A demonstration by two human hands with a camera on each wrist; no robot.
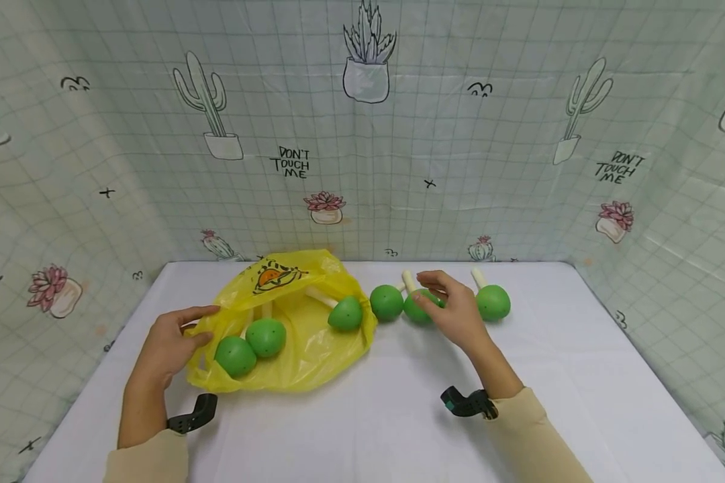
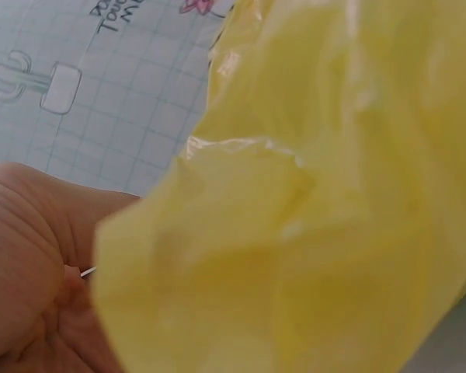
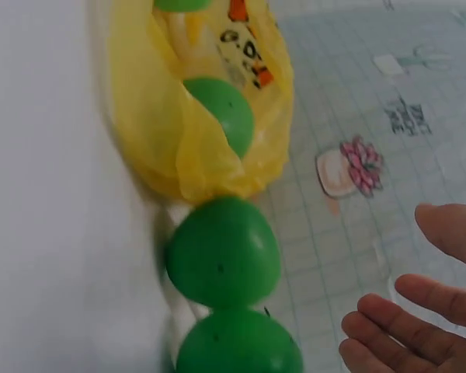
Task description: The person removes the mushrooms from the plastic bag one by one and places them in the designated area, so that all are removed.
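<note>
A yellow plastic bag [image 1: 314, 355] lies with its mouth toward me. Inside it are several green round-headed, maraca-like pieces with cream handles, including one at the right [image 1: 346, 314] and one at the left [image 1: 235, 356]. My left hand [image 1: 168, 345] grips the bag's left edge between thumb and fingers; in the left wrist view the yellow film [image 2: 295, 233] hides the fingertips. My right hand [image 1: 456, 310], fingers loosely extended and holding nothing, is over a green piece [image 1: 415, 310] outside the bag. The right wrist view shows the spread fingers [image 3: 404, 326] beside the green heads.
Another green piece [image 1: 387, 303] sits against the bag's right side, and one more [image 1: 493, 303] lies right of my right hand. A white cloth covers the table [image 1: 362, 429]. Behind it hangs a checked curtain [image 1: 399, 147] with cactus drawings.
</note>
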